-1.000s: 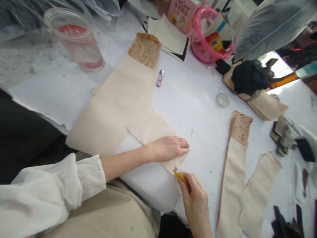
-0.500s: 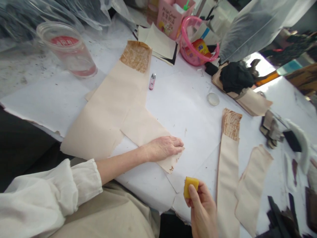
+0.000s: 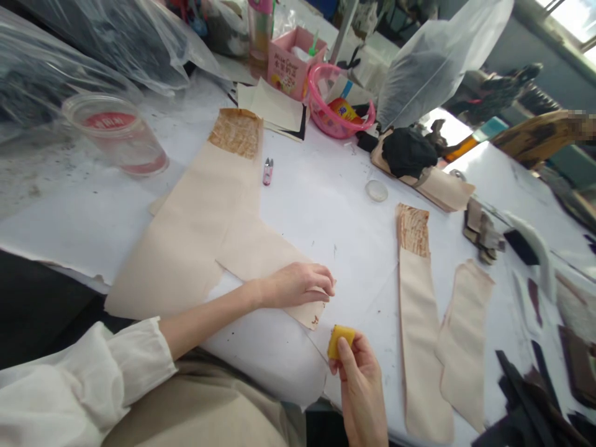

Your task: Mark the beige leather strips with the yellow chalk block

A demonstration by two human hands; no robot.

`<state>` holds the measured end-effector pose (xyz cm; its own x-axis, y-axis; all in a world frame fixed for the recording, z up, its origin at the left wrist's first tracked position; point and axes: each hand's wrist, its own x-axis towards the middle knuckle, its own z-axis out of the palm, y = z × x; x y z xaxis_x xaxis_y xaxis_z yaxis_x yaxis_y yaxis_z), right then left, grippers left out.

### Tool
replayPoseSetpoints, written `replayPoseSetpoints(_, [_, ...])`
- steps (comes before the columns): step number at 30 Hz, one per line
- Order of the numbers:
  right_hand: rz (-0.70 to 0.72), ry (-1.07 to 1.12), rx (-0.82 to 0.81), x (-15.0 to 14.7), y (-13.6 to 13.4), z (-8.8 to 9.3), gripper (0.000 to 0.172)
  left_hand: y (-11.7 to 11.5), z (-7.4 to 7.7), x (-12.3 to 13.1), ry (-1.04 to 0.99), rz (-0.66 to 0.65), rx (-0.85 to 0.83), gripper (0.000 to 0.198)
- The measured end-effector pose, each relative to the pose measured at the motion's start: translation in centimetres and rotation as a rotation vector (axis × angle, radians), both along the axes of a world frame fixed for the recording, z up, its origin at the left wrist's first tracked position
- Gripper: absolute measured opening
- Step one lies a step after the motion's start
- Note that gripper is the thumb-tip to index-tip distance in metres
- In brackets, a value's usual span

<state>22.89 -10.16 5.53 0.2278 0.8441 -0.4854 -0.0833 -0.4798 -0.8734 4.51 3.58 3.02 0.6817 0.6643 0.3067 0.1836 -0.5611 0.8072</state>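
My left hand (image 3: 298, 284) rests on a beige leather-like piece (image 3: 261, 248) with brown stains at its near end. Its fingers are arched, with the thumb apart from them, at the end of the piece. A small yellow sponge block (image 3: 343, 341) is pinched between the thumb and fingers of my right hand (image 3: 363, 379), close to that stained end and raised off the table. Under the far end of the beige piece lies a larger beige panel (image 3: 186, 211), whose top end carries a wrinkled brown patch (image 3: 236, 133).
Pink thread snips (image 3: 268, 172) and a round clear lid (image 3: 376, 191) lie beyond my hands. To the right are a long beige strip (image 3: 421, 335) and a shorter beige piece (image 3: 465, 341). A plastic cup (image 3: 121, 136), pink basket (image 3: 339, 127) and pink box (image 3: 288, 71) stand farther back.
The view has shifted, showing more of the far side. My left fingers have gone from flat to arched on the beige piece. The sponge remains in my right hand.
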Motion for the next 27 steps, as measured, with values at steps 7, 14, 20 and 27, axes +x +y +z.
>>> replayPoseSetpoints(7, [-0.042,0.131,0.038,-0.6,0.3,0.2,0.030,-2.1,2.8,0.4,0.109,-0.140,-0.299,0.014])
replayPoseSetpoints(14, [0.020,0.252,0.064,-0.5,-0.3,0.7,0.024,-5.2,1.7,1.1,-0.231,-0.136,-0.892,0.011])
replayPoseSetpoints(20, [0.130,0.418,-0.032,0.0,-1.4,0.3,0.030,-5.5,3.1,-0.1,-0.179,-0.311,-0.803,0.017])
replayPoseSetpoints(27, [-0.167,-0.041,0.056,3.7,-0.7,-0.5,0.038,-8.1,4.4,-1.5,-0.099,-0.318,-1.015,0.014])
